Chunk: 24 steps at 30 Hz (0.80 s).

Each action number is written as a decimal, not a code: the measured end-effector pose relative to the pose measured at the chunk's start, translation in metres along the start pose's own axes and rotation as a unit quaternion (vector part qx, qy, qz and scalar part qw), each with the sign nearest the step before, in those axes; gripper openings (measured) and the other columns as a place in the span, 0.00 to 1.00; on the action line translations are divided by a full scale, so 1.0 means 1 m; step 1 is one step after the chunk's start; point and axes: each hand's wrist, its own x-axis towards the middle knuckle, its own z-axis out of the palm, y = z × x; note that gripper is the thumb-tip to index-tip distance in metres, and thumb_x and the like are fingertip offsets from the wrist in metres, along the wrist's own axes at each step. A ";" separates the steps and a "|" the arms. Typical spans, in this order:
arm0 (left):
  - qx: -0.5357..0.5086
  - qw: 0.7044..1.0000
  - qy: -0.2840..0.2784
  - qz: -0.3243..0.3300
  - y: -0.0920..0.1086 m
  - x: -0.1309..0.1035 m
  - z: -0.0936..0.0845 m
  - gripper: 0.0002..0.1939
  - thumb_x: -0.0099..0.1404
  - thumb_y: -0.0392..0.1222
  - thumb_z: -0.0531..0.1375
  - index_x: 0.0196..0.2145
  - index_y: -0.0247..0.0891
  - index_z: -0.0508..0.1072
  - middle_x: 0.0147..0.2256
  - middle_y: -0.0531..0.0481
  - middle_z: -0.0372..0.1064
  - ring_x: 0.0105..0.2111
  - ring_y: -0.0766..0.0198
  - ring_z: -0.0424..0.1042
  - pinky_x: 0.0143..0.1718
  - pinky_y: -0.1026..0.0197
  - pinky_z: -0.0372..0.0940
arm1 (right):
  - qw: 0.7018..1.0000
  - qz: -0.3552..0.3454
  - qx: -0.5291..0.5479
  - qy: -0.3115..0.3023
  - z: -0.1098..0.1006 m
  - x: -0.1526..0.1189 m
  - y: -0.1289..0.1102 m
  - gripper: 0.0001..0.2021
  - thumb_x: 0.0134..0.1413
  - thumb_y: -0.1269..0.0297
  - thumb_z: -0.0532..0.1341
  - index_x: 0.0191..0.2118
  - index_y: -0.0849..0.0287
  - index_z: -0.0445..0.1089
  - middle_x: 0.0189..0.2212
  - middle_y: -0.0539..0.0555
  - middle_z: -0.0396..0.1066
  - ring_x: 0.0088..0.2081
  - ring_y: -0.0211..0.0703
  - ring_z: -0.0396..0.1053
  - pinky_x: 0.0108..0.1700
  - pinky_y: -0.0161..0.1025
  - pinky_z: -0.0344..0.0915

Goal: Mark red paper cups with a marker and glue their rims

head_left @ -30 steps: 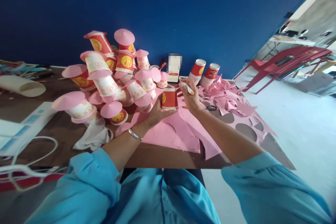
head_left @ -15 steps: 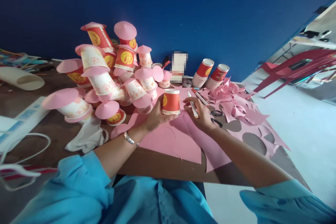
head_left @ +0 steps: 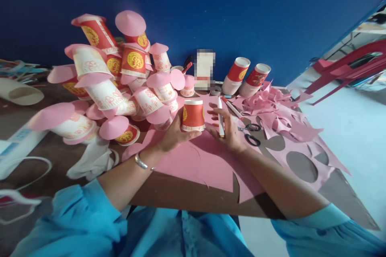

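Note:
My left hand [head_left: 176,133] is wrapped around a red paper cup [head_left: 193,116] with a gold emblem and white edges, holding it over pink paper [head_left: 193,160]. Just right of the cup, my right hand [head_left: 230,130] has a white marker [head_left: 220,118] standing nearly upright in its grip, its fingers pointing toward the cup. A second marker, white with a red end [head_left: 232,108], lies behind that hand. Scissors [head_left: 252,133] with black handles rest to its right.
Many paper cups with pink cone tops [head_left: 134,62] are piled at the left. Two cup stacks [head_left: 237,75] lean near the blue wall. Pink paper scraps [head_left: 268,104] and cut-out sheets [head_left: 327,168] cover the right side. A white cloth [head_left: 90,160] and a power strip [head_left: 18,144] lie left.
The marker, tilted at my right hand before, now stands more upright in it. The view has shifted slightly; the cup stays in my left hand.

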 end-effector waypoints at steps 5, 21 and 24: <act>-0.013 0.999 -0.034 0.000 0.002 -0.001 -0.001 0.34 0.59 0.53 0.79 0.57 0.42 0.71 0.49 0.47 0.74 0.46 0.57 0.74 0.48 0.56 0.73 | 0.996 -0.084 -0.034 -0.020 -0.001 0.002 0.002 0.41 0.64 0.43 0.73 0.74 0.47 0.56 0.72 0.67 0.68 0.73 0.68 0.69 0.71 0.70 0.71; -0.039 0.996 -0.080 -0.006 -0.003 -0.003 -0.004 0.44 0.58 0.48 0.80 0.67 0.46 0.68 0.61 0.39 0.73 0.59 0.44 0.75 0.58 0.46 0.73 | 0.988 -0.121 -0.097 -0.013 -0.004 0.003 -0.004 0.40 0.68 0.50 0.71 0.77 0.47 0.53 0.71 0.67 0.69 0.71 0.67 0.71 0.66 0.70 0.77; -0.112 0.990 -0.084 -0.020 -0.001 -0.002 -0.002 0.37 0.60 0.50 0.78 0.64 0.45 0.73 0.54 0.42 0.77 0.53 0.48 0.77 0.56 0.47 0.73 | 0.983 -0.146 -0.110 -0.008 -0.002 0.003 -0.004 0.43 0.68 0.52 0.72 0.79 0.50 0.50 0.73 0.70 0.67 0.71 0.67 0.71 0.65 0.69 0.77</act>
